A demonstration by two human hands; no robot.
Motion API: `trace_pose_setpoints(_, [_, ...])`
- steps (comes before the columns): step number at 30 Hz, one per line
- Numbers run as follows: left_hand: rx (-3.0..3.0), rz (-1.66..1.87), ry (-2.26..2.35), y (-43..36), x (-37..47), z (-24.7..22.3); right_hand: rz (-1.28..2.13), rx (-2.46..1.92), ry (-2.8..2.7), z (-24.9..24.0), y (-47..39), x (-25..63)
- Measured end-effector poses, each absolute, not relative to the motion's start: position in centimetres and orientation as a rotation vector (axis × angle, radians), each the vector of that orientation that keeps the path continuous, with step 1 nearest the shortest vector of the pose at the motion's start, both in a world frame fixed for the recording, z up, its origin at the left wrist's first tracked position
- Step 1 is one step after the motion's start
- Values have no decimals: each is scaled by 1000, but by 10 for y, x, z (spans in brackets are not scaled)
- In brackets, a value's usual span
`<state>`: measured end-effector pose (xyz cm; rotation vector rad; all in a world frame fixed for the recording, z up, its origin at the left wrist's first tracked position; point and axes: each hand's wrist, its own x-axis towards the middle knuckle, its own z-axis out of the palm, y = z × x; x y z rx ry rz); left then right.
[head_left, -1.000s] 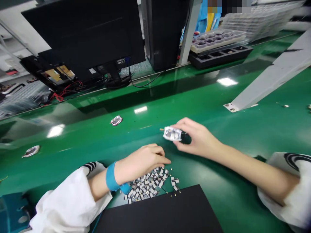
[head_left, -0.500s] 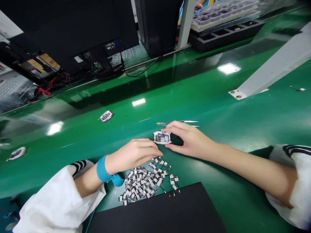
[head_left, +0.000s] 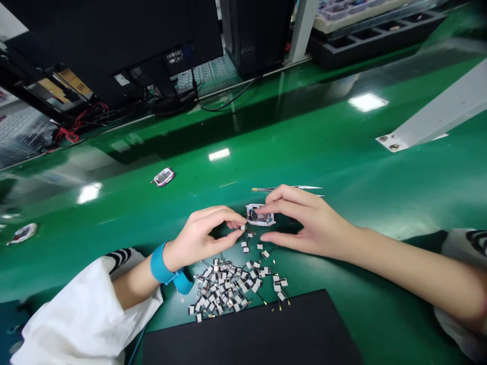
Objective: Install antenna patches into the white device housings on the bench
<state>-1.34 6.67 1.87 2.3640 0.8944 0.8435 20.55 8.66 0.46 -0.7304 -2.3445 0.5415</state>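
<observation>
My left hand [head_left: 211,230], with a teal strap on its wrist, pinches a small white component [head_left: 243,228] between thumb and index finger. Just beyond those fingertips lies a white watch-like housing [head_left: 261,222] with a circuit board inside. My right hand [head_left: 304,215] reaches over the housing from the right, fingers apart. Its fingertips are over the board and seem to touch it, while the thumb stays off to the near side. Below my hands spreads a pile of small white-and-black components [head_left: 224,286] with short leads. A pair of tweezers [head_left: 262,189] lies behind my right hand, partly covered by it.
A black mat [head_left: 251,334] is at the near edge. Two more housings [head_left: 164,177] rest on the green table at left. A grey metal bracket [head_left: 429,114] stands at right. Behind are a monitor [head_left: 110,40], cables, and a black tray [head_left: 353,48].
My left hand has drawn back slightly from the pile, and a component now shows in its pinch. My right hand has opened from the housing's edges, fingertips shifting over the board. The view moved slightly.
</observation>
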Motion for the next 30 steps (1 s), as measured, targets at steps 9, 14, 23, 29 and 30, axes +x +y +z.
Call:
trace_pose_setpoints(9, [2412,975,757,60,-10,21,716,-682,-2220,5,67,183])
trace_pose_setpoints(14, [2455,1044,784,60,-11,23,699,-707,-2315,5,65,185])
trace_pose_setpoints(23, [2473,965,845,67,-14,17,581,-613,-2758,17,112,209])
trace_pose_setpoints(29, [2508,606,896,68,-14,18,438,-712,-2841,10,112,206])
trace_pose_setpoints(30, [2534,531,920,68,-14,19,364,-738,-2812,9,110,204])
